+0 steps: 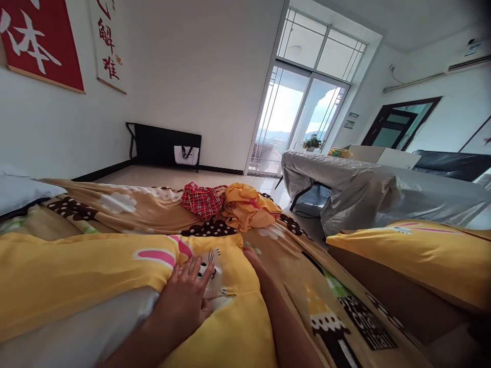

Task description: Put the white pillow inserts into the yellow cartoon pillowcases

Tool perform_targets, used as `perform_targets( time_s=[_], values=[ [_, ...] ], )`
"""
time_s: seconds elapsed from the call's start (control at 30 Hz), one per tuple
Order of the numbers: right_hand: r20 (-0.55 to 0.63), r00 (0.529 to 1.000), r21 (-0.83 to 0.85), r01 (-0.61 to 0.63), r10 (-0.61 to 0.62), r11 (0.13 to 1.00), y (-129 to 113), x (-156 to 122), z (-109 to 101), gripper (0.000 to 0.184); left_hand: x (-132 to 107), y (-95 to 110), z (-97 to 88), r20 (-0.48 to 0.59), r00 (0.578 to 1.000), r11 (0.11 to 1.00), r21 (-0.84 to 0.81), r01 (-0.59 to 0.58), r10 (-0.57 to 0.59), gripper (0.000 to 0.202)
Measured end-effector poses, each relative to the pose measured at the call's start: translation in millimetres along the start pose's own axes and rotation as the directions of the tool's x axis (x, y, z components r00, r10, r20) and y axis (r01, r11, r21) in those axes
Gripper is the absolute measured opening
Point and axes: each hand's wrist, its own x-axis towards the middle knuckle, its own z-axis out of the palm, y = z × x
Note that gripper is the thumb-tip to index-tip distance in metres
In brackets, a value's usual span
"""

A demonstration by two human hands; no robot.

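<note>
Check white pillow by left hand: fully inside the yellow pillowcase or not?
Not fully: the white pillow shows uncovered below the edge of the yellow pillowcase. How far inside it sits is hidden.

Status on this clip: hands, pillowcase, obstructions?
Left hand on rabbit print; right hand at far corner. Yellow pillowcase partly over white pillow. Bunched cloths beyond, untouched.

- Pillowcase: yellow cloth, lightly creased, lying lengthwise on the patterned blanket; its right-hand portion extends toward the viewer.
- Printed rabbit: white face, black whiskers, pink-lined ears; positioned near the pillowcase's far right corner, partly hidden.
- Pillow: white, smooth, partly covered; its near side is exposed below the yellow edge, at lower left. Its full outline is not visible.
</note>
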Motion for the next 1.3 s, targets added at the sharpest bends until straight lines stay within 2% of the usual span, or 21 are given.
perform_targets(
  time_s=[0.17,0.3,0.47,0.57,0.7,0.77,0.83,0.9,0.97,1.07,1.17,1.23,1.3],
  values=[
    [-0.133,0.991,0.05,0.01,-0.003,0.999,1.9,9.8,-8.3,0.036,-1.4,-3.2,6.4,-0.04,0.998,0.999,-0.026,-0.041,0.04,0.066],
    [-0.278,0.96,0.035,0.036,-0.025,0.999,8.7,11.2,-19.1,0.038,1.1,-4.8,11.4,-0.046,0.998,0.999,-0.02,-0.037,0.036,0.061],
    [-0.371,0.928,0.016,0.055,-0.045,0.998,13.2,9.4,-23.4,0.039,2.1,-5.0,11.3,-0.034,0.999,1.0,-0.014,-0.028,0.027,0.056],
    [-0.407,0.911,-0.017,0.072,-0.072,0.997,1.8,8.4,-31.2,0.042,1.9,-5.3,12.9,-0.05,0.998,0.999,-0.017,-0.029,0.028,0.054],
    [-0.422,0.891,-0.089,0.142,-0.166,0.986,-34.1,0.5,-39.0,0.047,2.2,-5.7,18.6,-0.077,0.997,1.0,-0.004,-0.03,0.03,0.053],
    [-0.383,0.889,-0.143,0.214,-0.253,0.966,-49.9,-8.2,-30.6,0.049,3.2,-5.4,20.7,-0.085,0.996,0.999,0.013,-0.031,0.032,0.053],
    [-0.207,0.93,-0.248,0.251,-0.304,0.936,-55.9,-18.3,-12.8,0.046,5.5,-5.1,21.5,-0.08,0.996,0.999,0.032,-0.028,0.031,0.053],
    [0.032,0.971,-0.362,0.233,-0.238,0.903,-51.4,-26.7,7.6,0.041,9.3,-4.9,21.4,-0.069,0.997,0.998,0.05,-0.027,0.031,0.051],
    [0.169,0.979,-0.433,0.18,-0.117,0.883,-41.6,-31.0,22.3,0.038,13.9,-5.2,21.1,-0.06,0.998,0.998,0.059,-0.024,0.027,0.048],
    [0.162,0.985,-0.469,0.125,-0.054,0.874,-32.4,-32.6,25.4,0.039,18.3,-6.4,20.3,-0.056,0.998,0.999,0.038,-0.021,0.023,0.047],
    [0.101,0.994,-0.495,0.094,-0.05,0.864,-35.5,-45.1,12.3,0.04,17.8,-8.1,18.7,-0.066,0.997,0.999,0.023,-0.023,0.024,0.048],
    [0.068,0.996,-0.5,0.086,-0.06,0.862,-37.5,-70.4,1.4,0.042,16.1,-9.2,17.9,-0.073,0.997,0.999,0.03,-0.025,0.027,0.048],
    [0.021,0.994,-0.489,0.1,-0.103,0.867,-32.4,-113.0,-7.3,0.05,15.0,-9.9,17.9,-0.081,0.996,0.999,0.032,-0.034,0.037,0.048]
  ],
)
